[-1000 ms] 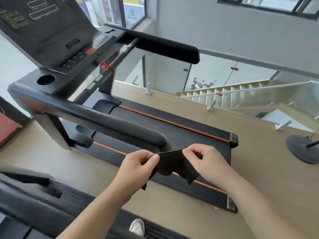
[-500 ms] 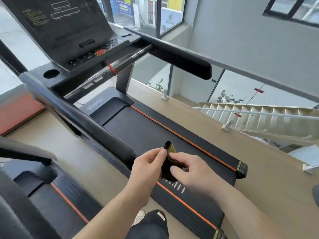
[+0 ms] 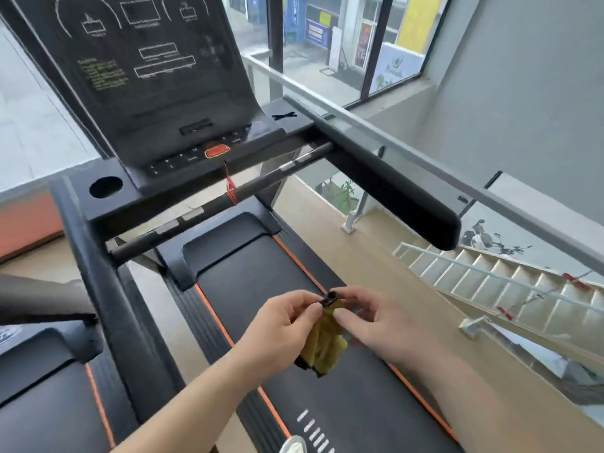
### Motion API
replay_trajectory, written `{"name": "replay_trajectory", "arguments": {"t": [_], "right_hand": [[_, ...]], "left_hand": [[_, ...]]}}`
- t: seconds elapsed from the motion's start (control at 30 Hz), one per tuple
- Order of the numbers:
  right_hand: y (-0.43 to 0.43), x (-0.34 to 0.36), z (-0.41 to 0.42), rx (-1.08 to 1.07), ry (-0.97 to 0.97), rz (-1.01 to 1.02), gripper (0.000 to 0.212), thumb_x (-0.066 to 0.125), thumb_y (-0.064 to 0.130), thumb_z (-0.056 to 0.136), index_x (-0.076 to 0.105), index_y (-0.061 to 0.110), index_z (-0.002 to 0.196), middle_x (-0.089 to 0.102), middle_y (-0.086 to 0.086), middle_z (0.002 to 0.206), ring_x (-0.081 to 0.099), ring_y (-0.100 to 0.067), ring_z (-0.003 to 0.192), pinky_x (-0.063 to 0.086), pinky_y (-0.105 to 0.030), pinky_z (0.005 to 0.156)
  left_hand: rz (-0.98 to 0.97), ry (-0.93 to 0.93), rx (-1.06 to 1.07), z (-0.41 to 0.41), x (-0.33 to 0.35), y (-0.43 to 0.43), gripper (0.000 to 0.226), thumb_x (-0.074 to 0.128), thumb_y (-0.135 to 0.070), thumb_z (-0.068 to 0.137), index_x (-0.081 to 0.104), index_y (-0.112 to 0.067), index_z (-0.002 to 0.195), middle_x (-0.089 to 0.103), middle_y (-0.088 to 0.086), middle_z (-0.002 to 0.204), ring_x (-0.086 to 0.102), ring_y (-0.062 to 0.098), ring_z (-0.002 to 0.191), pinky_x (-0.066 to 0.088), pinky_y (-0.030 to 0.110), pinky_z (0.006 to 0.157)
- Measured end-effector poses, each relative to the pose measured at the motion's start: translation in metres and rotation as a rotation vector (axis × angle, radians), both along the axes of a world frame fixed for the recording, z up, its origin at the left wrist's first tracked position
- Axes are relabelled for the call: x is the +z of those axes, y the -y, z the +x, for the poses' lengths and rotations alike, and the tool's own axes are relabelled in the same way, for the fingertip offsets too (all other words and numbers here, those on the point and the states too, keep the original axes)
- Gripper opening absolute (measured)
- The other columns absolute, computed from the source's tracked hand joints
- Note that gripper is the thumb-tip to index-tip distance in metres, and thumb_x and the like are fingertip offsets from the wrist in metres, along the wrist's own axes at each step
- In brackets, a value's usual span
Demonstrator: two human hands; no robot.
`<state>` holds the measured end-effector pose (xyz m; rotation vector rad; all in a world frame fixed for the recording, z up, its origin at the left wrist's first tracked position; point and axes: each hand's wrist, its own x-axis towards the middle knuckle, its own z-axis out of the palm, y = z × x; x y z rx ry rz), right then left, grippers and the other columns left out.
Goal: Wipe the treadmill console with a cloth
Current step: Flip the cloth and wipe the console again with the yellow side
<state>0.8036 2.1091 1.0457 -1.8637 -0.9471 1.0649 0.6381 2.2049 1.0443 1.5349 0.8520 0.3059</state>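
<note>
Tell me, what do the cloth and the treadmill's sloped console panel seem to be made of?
The cloth looks like soft fabric, perhaps microfibre: matte, olive-yellow with a dark edge, hanging in limp folds. The console is probably hard plastic: black and smooth with a faint sheen, with pale markings printed on it.

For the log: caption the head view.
Left hand and right hand pinch a folded cloth above the treadmill belt; console untouched.

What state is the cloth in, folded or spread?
Folded. The cloth hangs as a narrow bunched bundle, pinched at its top by the left hand and right hand.
</note>
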Motion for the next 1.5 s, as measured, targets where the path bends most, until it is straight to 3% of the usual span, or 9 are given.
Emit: {"name": "replay_trajectory", "arguments": {"t": [0.1,0.23,0.37,0.73,0.9,1.03,1.2,1.33,1.5], "right_hand": [[-0.049,0.013,0.042,0.047,0.127,0.023,0.006,0.075,0.030,0.088,0.074,0.033,0.093,0.075,0.004,0.082,0.070,-0.014,0.071,0.058,-0.033,0.069],[-0.126,0.017,0.096,0.109,0.188,0.080,0.017,0.079,0.040,0.084,0.068,0.026,0.085,0.069,0.002,0.076,0.067,-0.018,0.069,0.054,-0.029,0.060],[-0.205,0.004,0.126,0.258,0.139,0.160,0.020,0.079,0.031,0.086,0.063,0.023,0.078,0.058,0.010,0.065,0.054,-0.007,0.061,0.044,-0.020,0.056],[-0.450,0.026,0.075,0.503,0.024,0.241,0.017,0.069,0.034,0.095,0.068,0.017,0.091,0.074,-0.010,0.082,0.072,-0.033,0.077,0.063,-0.044,0.072],[-0.576,0.039,0.030,0.567,0.052,0.237,0.009,0.065,0.028,0.094,0.070,0.021,0.091,0.077,-0.007,0.084,0.074,-0.025,0.080,0.063,-0.046,0.079],[-0.660,0.062,0.005,0.605,0.212,0.378,0.006,0.065,0.024,0.095,0.069,0.025,0.099,0.071,0.007,0.089,0.066,-0.006,0.079,0.052,-0.022,0.072],[-0.763,0.108,-0.005,0.625,0.439,0.756,0.021,0.065,0.020,0.095,0.067,0.024,0.115,0.064,0.015,0.115,0.061,-0.008,0.111,0.054,-0.031,0.095],[-0.832,0.156,-0.003,0.613,0.749,0.943,0.033,0.062,0.027,0.097,0.062,0.022,0.129,0.053,0.003,0.147,0.041,-0.017,0.142,0.034,-0.029,0.115],[-0.893,0.175,-0.007,0.694,1.047,0.848,0.057,0.043,0.044,0.104,0.034,0.024,0.156,0.027,0.001,0.168,0.015,-0.017,0.158,0.008,-0.042,0.129]], "left_hand": [[0.158,-0.023,0.028,0.037,0.008,-0.039,0.018,0.059,-0.021,0.104,0.076,-0.025,0.100,0.078,-0.008,0.087,0.073,0.010,0.083,0.059,0.027,0.079],[0.098,-0.018,0.114,0.072,0.002,-0.092,0.017,0.079,-0.030,0.090,0.074,-0.028,0.106,0.079,-0.005,0.093,0.076,0.014,0.088,0.063,0.037,0.082],[0.013,-0.055,0.307,0.092,-0.012,-0.137,0.015,0.081,-0.015,0.087,0.072,-0.005,0.092,0.078,0.015,0.082,0.077,0.034,0.078,0.064,0.052,0.075],[0.080,0.086,0.867,0.047,0.031,-0.301,0.012,0.067,-0.027,0.100,0.077,-0.020,0.100,0.079,0.004,0.088,0.076,0.021,0.083,0.062,0.031,0.075],[-0.021,0.174,1.054,0.008,0.047,-0.415,0.012,0.067,-0.027,0.099,0.079,-0.026,0.096,0.080,0.006,0.093,0.076,0.029,0.095,0.062,0.052,0.088],[0.052,0.189,1.200,-0.019,0.059,-0.498,0.015,0.069,-0.022,0.098,0.079,-0.029,0.091,0.080,-0.001,0.091,0.076,0.021,0.095,0.061,0.042,0.091],[0.240,0.138,1.352,-0.046,0.088,-0.582,0.009,0.065,-0.026,0.100,0.072,-0.029,0.105,0.078,-0.003,0.094,0.075,0.020,0.093,0.063,0.043,0.084],[0.382,0.174,1.500,-0.055,0.119,-0.619,0.007,0.067,-0.026,0.098,0.070,-0.028,0.104,0.077,-0.004,0.095,0.075,0.017,0.090,0.063,0.052,0.082],[0.751,0.003,1.460,-0.044,0.152,-0.661,0.007,0.064,-0.028,0.099,0.064,-0.029,0.107,0.070,-0.014,0.094,0.065,-0.005,0.088,0.054,0.019,0.083]]}}
